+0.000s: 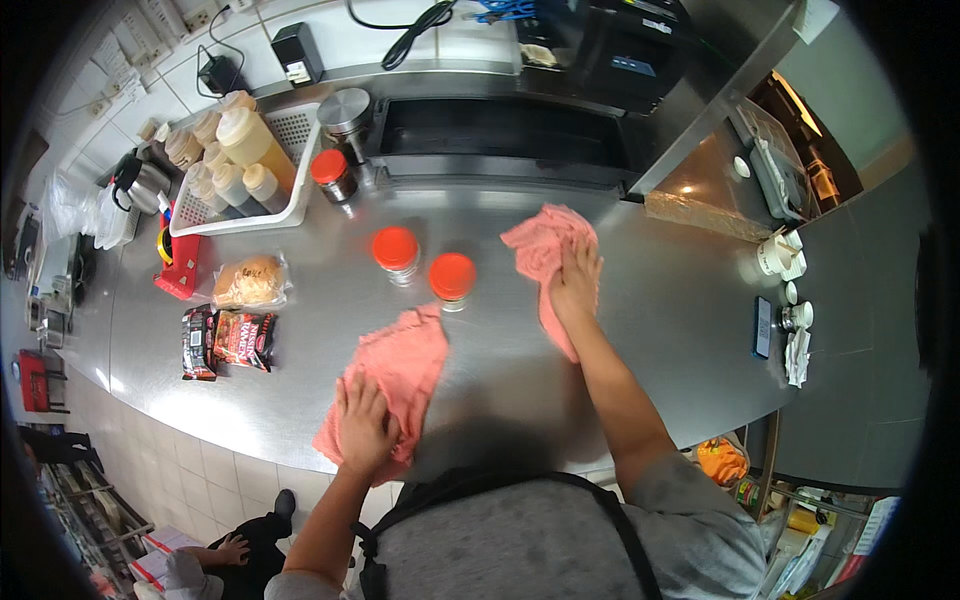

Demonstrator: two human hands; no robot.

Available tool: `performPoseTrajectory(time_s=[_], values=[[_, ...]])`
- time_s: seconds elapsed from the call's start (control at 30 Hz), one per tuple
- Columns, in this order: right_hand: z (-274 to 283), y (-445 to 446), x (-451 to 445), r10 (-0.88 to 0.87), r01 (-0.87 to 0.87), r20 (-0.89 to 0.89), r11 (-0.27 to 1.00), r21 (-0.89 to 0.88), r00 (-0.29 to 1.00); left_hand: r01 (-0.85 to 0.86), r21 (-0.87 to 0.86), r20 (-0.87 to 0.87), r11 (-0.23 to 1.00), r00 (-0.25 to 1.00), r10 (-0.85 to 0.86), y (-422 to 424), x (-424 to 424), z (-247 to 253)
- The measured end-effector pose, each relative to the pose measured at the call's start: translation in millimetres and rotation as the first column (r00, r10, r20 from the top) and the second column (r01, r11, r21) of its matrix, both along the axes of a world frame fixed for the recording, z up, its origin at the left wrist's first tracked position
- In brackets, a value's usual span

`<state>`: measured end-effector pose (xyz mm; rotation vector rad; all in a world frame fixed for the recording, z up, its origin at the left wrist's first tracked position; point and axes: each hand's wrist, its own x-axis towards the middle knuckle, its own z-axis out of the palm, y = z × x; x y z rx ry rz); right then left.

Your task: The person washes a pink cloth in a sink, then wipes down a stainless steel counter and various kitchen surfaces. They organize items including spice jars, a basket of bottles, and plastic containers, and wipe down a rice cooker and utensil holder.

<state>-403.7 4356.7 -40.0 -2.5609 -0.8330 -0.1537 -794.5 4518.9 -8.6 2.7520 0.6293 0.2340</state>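
Observation:
My left hand (365, 424) lies flat on a pink cloth (409, 352) at the near edge of the stainless steel counter (495, 390). Farther off to the right, my right hand (576, 281) presses on a second pink cloth (541, 244), fingers pointing away from me. Between the cloths and a little beyond the left one stand two red-lidded jars, one (395, 249) slightly behind the other (452, 277). They do not touch my hands. How firmly my fingers grip the cloths cannot be told.
A white plastic basket (292, 214) of squeeze bottles stands back left, beside another red-lidded jar (334, 176). Nearer are bagged bread (250, 283) and instant noodle packets (244, 339). A black tray (499, 135) lies behind, a phone (762, 327) at right. Another person (240, 555) sits lower left.

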Motion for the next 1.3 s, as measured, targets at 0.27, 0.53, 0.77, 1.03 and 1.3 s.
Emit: performPoseTrajectory(time_s=[0.27,0.53,0.77,1.03,1.3], values=[[0.7,123.1,-11.5,0.237,-0.238,-0.037,0.971,-0.031,0.971,-0.237,0.213,0.046,0.948,0.971,0.233,113.1,68.6,-22.7],[7.4,84.7,-21.8,0.301,-0.300,-0.057,0.953,0.028,0.952,0.156,0.302,-0.033,0.940,0.988,-0.154,212.5,197.7,-37.3],[13.9,-21.6,63.2,-0.257,0.267,0.111,0.960,-0.087,0.960,0.448,0.102,0.091,0.888,0.885,-0.457,206.4,263.8,-30.8],[-24.2,79.2,78.2,-0.328,0.325,0.195,0.945,0.048,0.924,0.422,0.084,0.157,0.903,0.889,-0.430,210.2,273.7,-25.7],[-6.8,82.0,27.1,0.247,-0.252,0.051,0.950,0.184,0.968,0.050,0.250,0.189,0.967,0.977,-0.099,197.6,200.4,-38.9]])
